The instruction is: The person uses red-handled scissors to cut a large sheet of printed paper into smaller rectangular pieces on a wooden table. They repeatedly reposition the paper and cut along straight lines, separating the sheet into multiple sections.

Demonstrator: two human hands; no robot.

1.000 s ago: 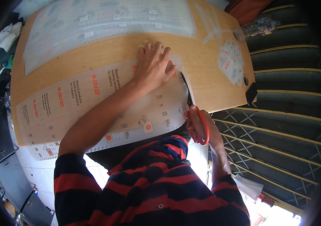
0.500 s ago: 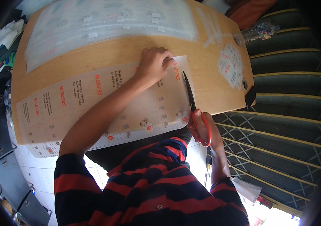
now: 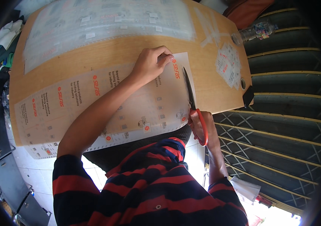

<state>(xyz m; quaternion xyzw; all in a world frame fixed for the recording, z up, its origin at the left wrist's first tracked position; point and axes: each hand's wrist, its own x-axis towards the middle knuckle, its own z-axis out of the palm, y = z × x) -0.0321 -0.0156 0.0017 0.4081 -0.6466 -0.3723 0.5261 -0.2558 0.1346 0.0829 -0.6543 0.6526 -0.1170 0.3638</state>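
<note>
A long translucent printed sheet (image 3: 141,101) with red and black markings lies across the near part of the wooden table, its near edge hanging over the front. My left hand (image 3: 153,62) pinches the sheet's far edge close to its right corner. In my right hand (image 3: 205,126), at the sheet's near right edge, are red-handled scissors (image 3: 202,128). Their dark blades point away from me along the sheet's right margin. The blades look nearly closed, and a narrow strip of sheet lies to their right.
Clear printed film (image 3: 111,22) with small white labels covers the far side of the wooden table (image 3: 104,52). A smaller printed piece (image 3: 227,66), a dark phone-like object (image 3: 248,96) and a plastic bottle (image 3: 252,34) lie at the right. A metal folding gate (image 3: 281,98) stands beyond.
The scissors' blades have moved slightly farther up the sheet's right margin. My left hand keeps its pinch on the far edge, its fingers a little more raised. The whole view has shifted slightly.
</note>
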